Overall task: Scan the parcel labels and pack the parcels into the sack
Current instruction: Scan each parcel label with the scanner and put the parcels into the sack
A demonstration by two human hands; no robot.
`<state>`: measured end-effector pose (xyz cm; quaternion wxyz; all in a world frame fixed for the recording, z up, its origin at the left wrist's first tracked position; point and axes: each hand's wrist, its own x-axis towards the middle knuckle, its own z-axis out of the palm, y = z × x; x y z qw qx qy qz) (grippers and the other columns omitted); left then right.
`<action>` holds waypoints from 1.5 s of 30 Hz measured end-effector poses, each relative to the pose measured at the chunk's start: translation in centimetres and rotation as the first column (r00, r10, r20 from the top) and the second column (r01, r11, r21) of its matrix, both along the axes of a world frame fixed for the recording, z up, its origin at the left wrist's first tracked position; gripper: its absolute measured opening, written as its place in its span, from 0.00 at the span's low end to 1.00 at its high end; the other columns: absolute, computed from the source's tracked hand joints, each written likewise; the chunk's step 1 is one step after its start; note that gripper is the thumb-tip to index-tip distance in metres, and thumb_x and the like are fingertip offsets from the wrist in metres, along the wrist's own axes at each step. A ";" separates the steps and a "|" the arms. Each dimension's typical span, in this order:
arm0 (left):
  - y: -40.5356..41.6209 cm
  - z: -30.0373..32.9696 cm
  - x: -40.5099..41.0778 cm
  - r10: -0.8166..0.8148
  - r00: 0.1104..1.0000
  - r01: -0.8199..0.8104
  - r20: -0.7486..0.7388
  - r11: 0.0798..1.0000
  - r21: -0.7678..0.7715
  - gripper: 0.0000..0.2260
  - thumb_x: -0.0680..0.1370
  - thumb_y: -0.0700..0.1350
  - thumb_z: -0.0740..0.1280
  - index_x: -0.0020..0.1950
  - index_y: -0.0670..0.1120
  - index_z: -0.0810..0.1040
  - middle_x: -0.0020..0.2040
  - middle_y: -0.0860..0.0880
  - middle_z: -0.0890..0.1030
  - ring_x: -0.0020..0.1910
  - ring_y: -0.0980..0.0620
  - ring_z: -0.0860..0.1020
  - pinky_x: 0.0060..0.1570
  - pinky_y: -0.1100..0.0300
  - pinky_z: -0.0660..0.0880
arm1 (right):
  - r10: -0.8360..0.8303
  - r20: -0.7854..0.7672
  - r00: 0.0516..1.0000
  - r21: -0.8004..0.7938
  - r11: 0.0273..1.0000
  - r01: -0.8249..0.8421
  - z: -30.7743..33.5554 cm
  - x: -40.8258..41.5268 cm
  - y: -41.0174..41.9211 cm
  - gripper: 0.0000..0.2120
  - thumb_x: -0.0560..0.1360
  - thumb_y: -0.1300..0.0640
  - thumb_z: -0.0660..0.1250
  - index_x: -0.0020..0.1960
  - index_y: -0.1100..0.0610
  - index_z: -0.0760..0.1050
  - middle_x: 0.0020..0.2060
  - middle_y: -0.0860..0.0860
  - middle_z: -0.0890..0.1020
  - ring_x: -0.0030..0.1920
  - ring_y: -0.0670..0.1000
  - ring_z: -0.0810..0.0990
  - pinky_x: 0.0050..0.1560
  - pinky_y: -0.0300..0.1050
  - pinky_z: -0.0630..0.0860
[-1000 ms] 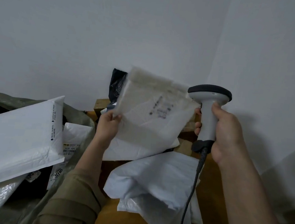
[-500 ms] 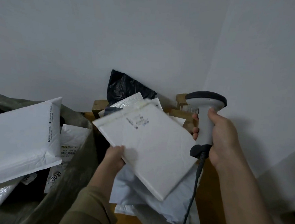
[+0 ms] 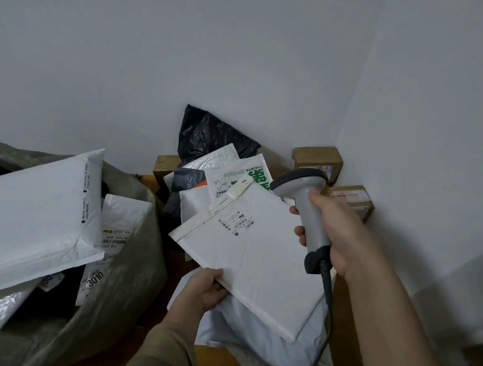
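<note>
One white mailer (image 3: 257,259), flat, long axis upper-left to lower-right.

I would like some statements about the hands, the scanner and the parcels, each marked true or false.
1. The right hand grips the scanner. True.
2. The left hand is empty. False: it holds the white padded envelope.
3. The envelope's label faces up. True.
4. The sack holds nothing. False: white parcels fill it.
5. The scanner is cordless. False: a cable hangs from its handle.
</note>
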<state>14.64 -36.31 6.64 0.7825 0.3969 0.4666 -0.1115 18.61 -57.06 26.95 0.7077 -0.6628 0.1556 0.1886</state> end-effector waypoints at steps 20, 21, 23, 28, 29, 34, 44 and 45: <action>3.4 5.3 5.5 -0.012 0.985 -0.113 0.171 0.706 0.699 0.10 0.78 0.36 0.65 0.59 0.39 0.77 0.56 0.40 0.80 0.52 0.41 0.79 0.48 0.53 0.76 | 0.027 0.043 0.999 0.018 0.999 -0.028 0.2 0.0 -0.4 0.17 0.82 0.47 0.60 0.60 0.59 0.75 0.45 0.53 0.81 0.33 0.50 0.78 0.35 0.44 0.76; 4.0 7.2 5.9 0.067 0.978 -0.199 0.197 0.576 0.793 0.11 0.78 0.40 0.67 0.60 0.42 0.76 0.54 0.44 0.79 0.53 0.44 0.78 0.51 0.52 0.75 | 0.020 0.043 0.999 0.022 1.000 -0.021 0.2 0.0 -0.5 0.17 0.82 0.47 0.60 0.61 0.60 0.75 0.44 0.53 0.81 0.33 0.49 0.78 0.34 0.44 0.76; 5.1 10.0 6.3 0.114 0.965 -0.262 0.236 0.365 0.894 0.15 0.78 0.46 0.69 0.63 0.45 0.74 0.56 0.47 0.78 0.55 0.47 0.76 0.56 0.52 0.74 | -0.006 0.049 0.999 0.033 0.999 0.004 0.1 0.0 -0.7 0.16 0.82 0.47 0.60 0.60 0.59 0.75 0.44 0.53 0.82 0.32 0.49 0.77 0.33 0.44 0.75; 3.8 8.5 5.4 -0.019 0.984 0.176 -0.176 0.175 0.969 0.24 0.76 0.50 0.71 0.68 0.44 0.69 0.70 0.39 0.63 0.70 0.38 0.61 0.68 0.45 0.61 | -0.055 0.018 0.998 0.068 0.996 0.054 0.2 0.4 -0.7 0.15 0.82 0.48 0.60 0.60 0.59 0.75 0.45 0.54 0.82 0.31 0.49 0.76 0.31 0.42 0.75; 3.0 7.7 4.8 0.015 0.966 0.245 -0.257 0.252 0.936 0.29 0.74 0.52 0.72 0.70 0.43 0.65 0.72 0.38 0.59 0.71 0.36 0.59 0.69 0.44 0.60 | -0.065 0.011 0.998 0.070 0.995 0.064 0.1 0.6 -0.6 0.16 0.82 0.48 0.61 0.60 0.59 0.75 0.45 0.54 0.82 0.32 0.49 0.77 0.32 0.42 0.75; 0.5 3.3 1.4 -0.017 0.857 0.417 -0.515 0.611 0.674 0.51 0.65 0.58 0.79 0.75 0.40 0.51 0.74 0.37 0.56 0.72 0.36 0.58 0.71 0.44 0.59 | -0.072 0.003 0.997 0.074 0.995 0.071 -0.3 1.0 -0.5 0.13 0.82 0.49 0.61 0.58 0.58 0.74 0.48 0.55 0.83 0.34 0.50 0.77 0.36 0.45 0.75; 3.0 -0.9 0.4 -0.282 0.861 0.509 -0.424 0.498 0.702 0.31 0.67 0.48 0.80 0.64 0.42 0.70 0.61 0.41 0.75 0.60 0.40 0.75 0.60 0.44 0.75 | -0.033 0.003 0.999 0.065 0.997 0.033 -1.1 1.3 0.2 0.17 0.83 0.50 0.60 0.63 0.61 0.72 0.48 0.55 0.81 0.34 0.51 0.77 0.34 0.45 0.75; 3.4 -0.6 0.7 -0.313 0.871 0.484 -0.378 0.421 0.767 0.25 0.70 0.44 0.77 0.64 0.43 0.71 0.62 0.41 0.74 0.58 0.41 0.75 0.60 0.46 0.75 | -0.032 0.006 0.999 0.067 0.997 0.032 -1.1 1.4 0.3 0.16 0.83 0.50 0.60 0.63 0.60 0.72 0.49 0.56 0.81 0.34 0.51 0.76 0.34 0.45 0.74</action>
